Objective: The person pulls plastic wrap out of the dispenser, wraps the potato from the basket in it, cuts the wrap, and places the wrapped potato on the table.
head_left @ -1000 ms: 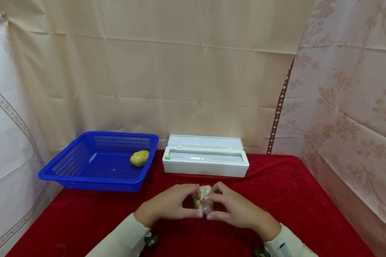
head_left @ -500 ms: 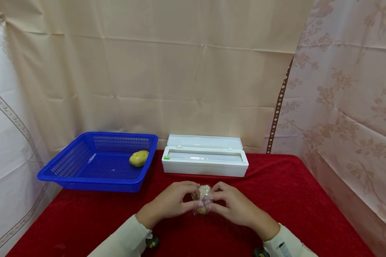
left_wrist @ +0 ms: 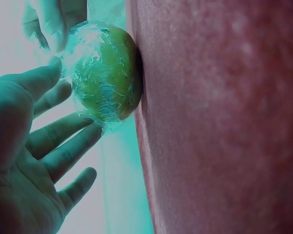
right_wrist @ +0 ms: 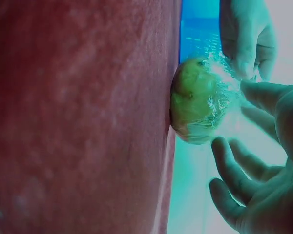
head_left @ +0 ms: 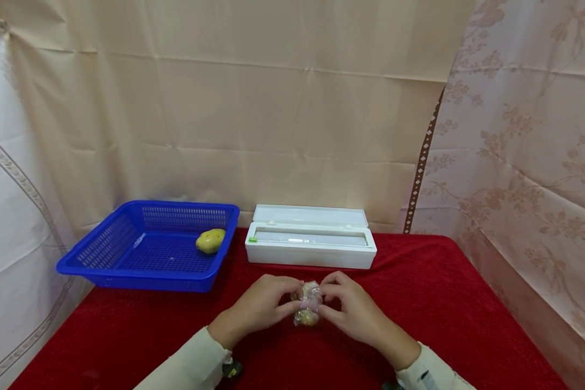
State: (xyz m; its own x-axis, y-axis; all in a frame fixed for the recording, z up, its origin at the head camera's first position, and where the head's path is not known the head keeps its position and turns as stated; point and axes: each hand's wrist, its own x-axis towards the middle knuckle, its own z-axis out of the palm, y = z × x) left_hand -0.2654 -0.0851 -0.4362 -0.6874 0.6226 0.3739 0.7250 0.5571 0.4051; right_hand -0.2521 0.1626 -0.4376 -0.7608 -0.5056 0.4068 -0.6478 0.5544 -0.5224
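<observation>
**Thumbs (head_left: 286,310) shift up the clear, crinkled plastic film (head_left: 311,291)**

A second after sitting low at its front, both thumbs are higher on the wrap, exposing the lower front of a rounded, yellow-green piece of produce (head_left: 307,319) that rests on a deep-red plush cloth (head_left: 468,319). The left hand (head_left: 260,304) and right hand (head_left: 357,312) face each other across it, each pinching film between thumb and bent forefinger. Glare washes out the exact contact, and knuckles hide part of the produce in the head view.

The wrist views show a smooth, dark-speckled skin under bright creases, with film bunched toward the fingertips. Cream sleeves (head_left: 187,360) run out of the bottom of the frame; a dark device (head_left: 232,369) peeks from under the left cuff, its counterpart at the right mostly cut off.

Red cloth separates the hands from a long white plastic box (head_left: 312,258), its lid (head_left: 312,215) raised, a green tab (head_left: 252,239) at its left end. More cloth stretches right to a rounded far corner. At the left, a blue slatted plastic basket (head_left: 151,279) appears to overhang the cloth's edge, holding a yellow oval piece of produce (head_left: 210,241). Beige fabric (head_left: 234,119) hangs close behind.
</observation>
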